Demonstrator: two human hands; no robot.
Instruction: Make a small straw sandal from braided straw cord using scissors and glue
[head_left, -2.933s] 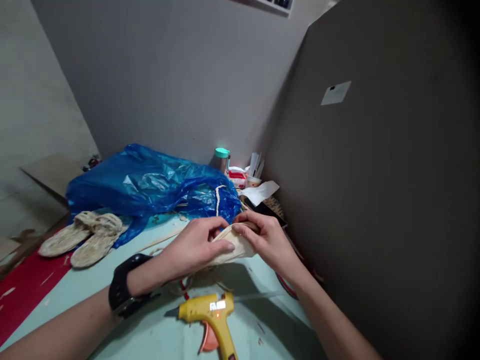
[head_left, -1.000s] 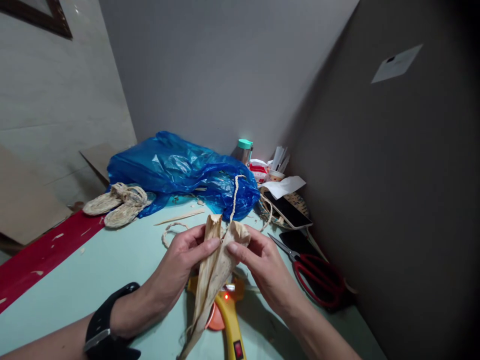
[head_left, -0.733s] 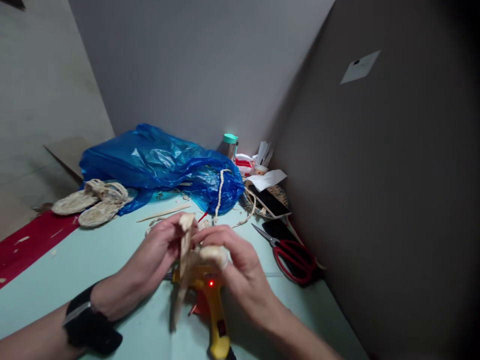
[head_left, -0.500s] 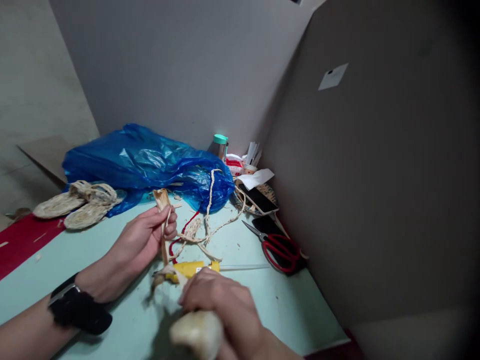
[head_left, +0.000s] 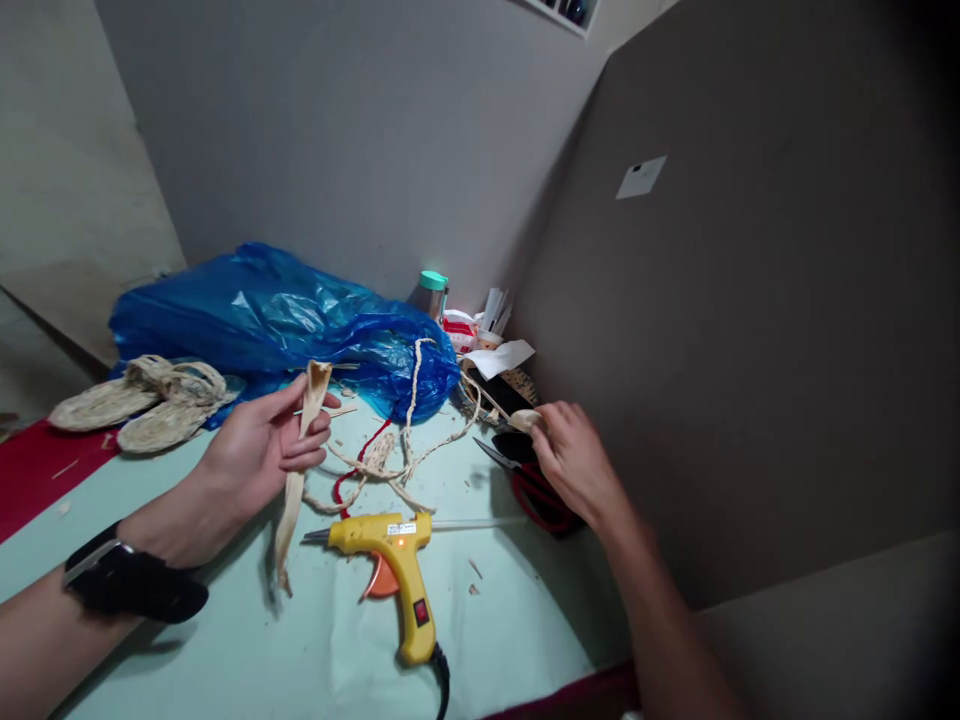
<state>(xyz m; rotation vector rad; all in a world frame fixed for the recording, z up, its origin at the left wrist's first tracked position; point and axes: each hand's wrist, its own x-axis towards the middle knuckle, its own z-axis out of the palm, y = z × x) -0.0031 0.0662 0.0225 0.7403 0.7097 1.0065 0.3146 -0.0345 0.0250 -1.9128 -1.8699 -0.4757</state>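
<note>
My left hand (head_left: 262,450) grips a long, pale strip of dried husk (head_left: 292,490) between thumb and fingers; its upper end is folded and its lower end hangs over the table. My right hand (head_left: 574,460) is stretched out to the right, above the red-handled scissors (head_left: 536,500), closed on a pale, rounded piece (head_left: 527,420) that is mostly hidden by the fingers. Below and between the hands lies a yellow glue gun (head_left: 386,535), its light glowing, with a glue stick (head_left: 480,523) poking out behind. Braided cord (head_left: 412,400) coils beyond it.
A blue plastic bag (head_left: 285,310) spreads along the back, with a pair of woven slippers (head_left: 161,405) to its left. A round basket (head_left: 525,385) holding a phone and white paper stands at the right, near the dark partition (head_left: 735,330). A bottle (head_left: 431,292) stands behind.
My right hand has moved from the near middle, away and to the right, taking the pale rounded piece with it and uncovering the glue gun. The husk strip stays in my left hand.
</note>
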